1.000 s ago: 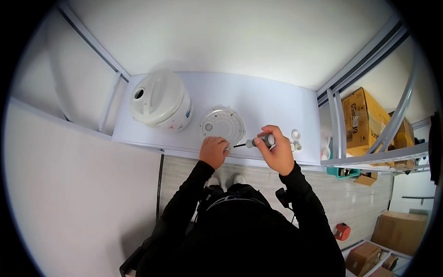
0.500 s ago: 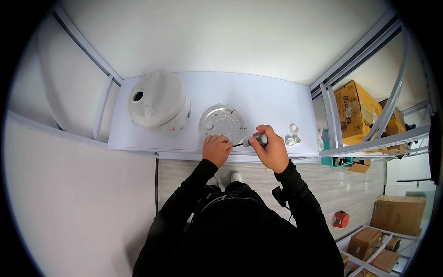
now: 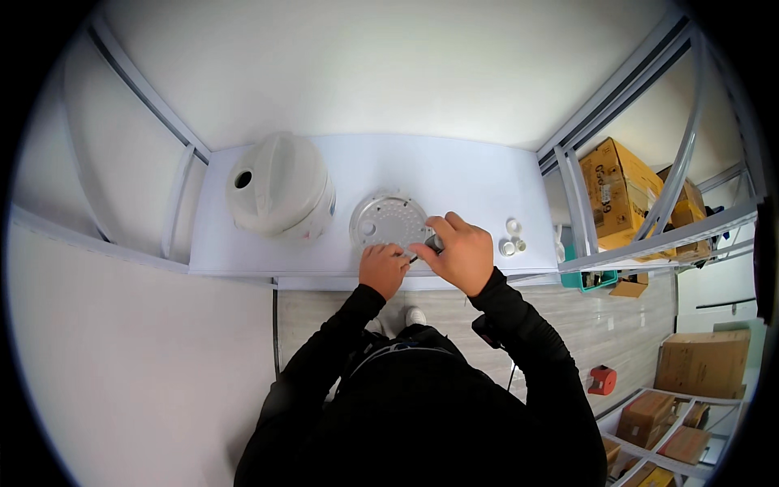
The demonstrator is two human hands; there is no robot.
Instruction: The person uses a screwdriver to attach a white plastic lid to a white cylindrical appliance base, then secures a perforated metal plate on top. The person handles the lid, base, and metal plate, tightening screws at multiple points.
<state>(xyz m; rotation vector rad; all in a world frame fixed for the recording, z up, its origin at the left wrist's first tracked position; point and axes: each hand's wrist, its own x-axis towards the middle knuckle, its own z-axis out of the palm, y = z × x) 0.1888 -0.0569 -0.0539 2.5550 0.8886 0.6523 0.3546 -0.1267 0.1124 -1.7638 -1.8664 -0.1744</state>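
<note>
A round metal disc (image 3: 388, 217) with many small holes and one larger hole lies flat on the white table. Over its near right edge, my right hand (image 3: 461, 253) is wrapped around the grey handle of a screwdriver (image 3: 436, 243). The dark shaft points left, toward the fingertips of my left hand (image 3: 384, 269). Those fingers are drawn together at the disc's near rim, by the screwdriver's tip. What they pinch, if anything, is hidden.
A large pale plastic drum-shaped container (image 3: 280, 188) with a dark round opening stands left of the disc. Several small white round pieces (image 3: 509, 246) sit to the right. Beyond the table's right end are frame bars, a yellow-brown carton (image 3: 618, 195) and a teal bin (image 3: 574, 278).
My right hand has shifted left and turned, now covering more of the screwdriver handle, which sits nearer the disc. The left hand stays nearly in place.
</note>
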